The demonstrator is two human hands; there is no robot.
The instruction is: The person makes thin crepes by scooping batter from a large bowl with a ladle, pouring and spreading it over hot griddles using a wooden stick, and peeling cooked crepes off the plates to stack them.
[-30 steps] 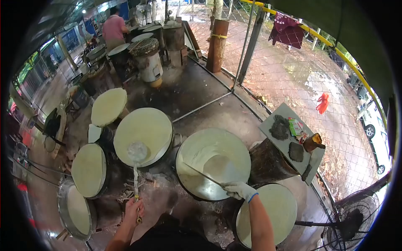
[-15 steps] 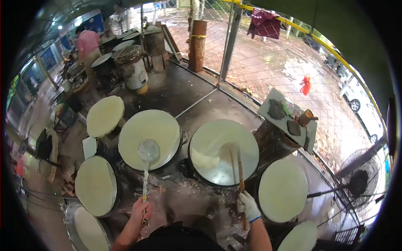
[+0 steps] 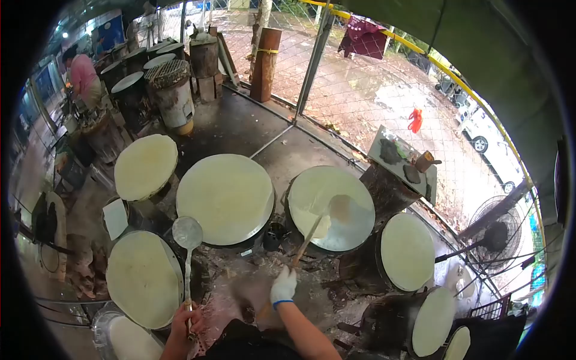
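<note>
"What is the right hand point(image 3: 283, 287) doing?"

"It wears a white glove and is closed around the wooden stick point(image 3: 305, 246). The stick slants up and away, its far end at the near left part of the griddle point(image 3: 318, 191)."

"And on the griddle?"

"A pale layer point(image 3: 309, 195) covers the far and left parts. Bare, shiny metal shows toward the near right edge, and a thicker pale fold lies by the stick's end (whether the two touch, I can't tell)."

"The left hand point(image 3: 180, 324)?"

"Bare, fingers wrapped round the handle of the ladle point(image 3: 187, 233). The ladle's round head is raised by the near left edge of the wide griddle point(image 3: 225, 199). I can't tell if it holds anything."

"What sits between those two griddles?"

"A small dark can point(image 3: 274, 236), close to the near right edge of the wide griddle."

"Anything else around?"

"More pale-topped griddles: one beyond the left side point(image 3: 146, 167), one at the near left point(image 3: 145, 279), and one to the right point(image 3: 407, 251). Past the scraped one's far right edge, a board point(image 3: 379, 147) carries a rusty pot point(image 3: 424, 161) near its right edge. A fan point(image 3: 495, 234) stands at the right, and a person in pink point(image 3: 84, 78) is at the far left, by some drums point(image 3: 129, 96)."
</note>
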